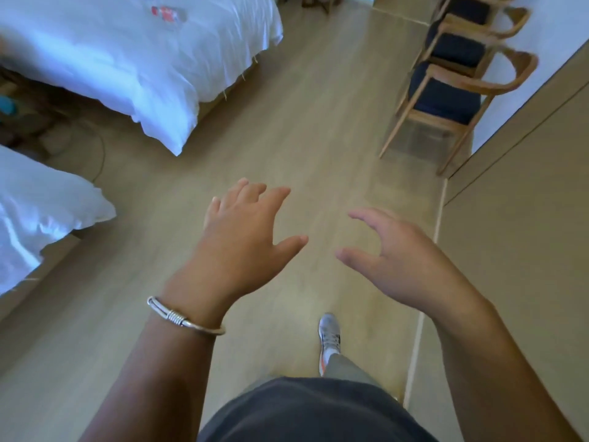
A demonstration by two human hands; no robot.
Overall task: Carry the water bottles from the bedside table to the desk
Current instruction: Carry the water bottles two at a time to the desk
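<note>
Left hand: the left hand (242,237) is held out in front of the body over the floor (306,129), fingers spread and loosely bent, holding nothing; a silver bangle (183,317) sits on its wrist.
Right hand: the right hand (401,253) is held out level with the other, well apart from it, fingers relaxed and slightly curled, also holding nothing.
Water bottles: I cannot make out any bottle for certain; a small red-and-white blurred thing (167,12) lies on the far bed (134,65), well away from both hands, too smeared to identify.
Bedside table: a dark shape (28,103) shows between the two beds at the left edge, far to the left of the hands; what stands on it is unclear.
Near bed: white bedding (38,205) at the lower left.
Chairs: three wooden chairs (452,100) with dark seats line the right wall.
Feet: one grey shoe (330,339) is planted on the floor below the hands.
</note>
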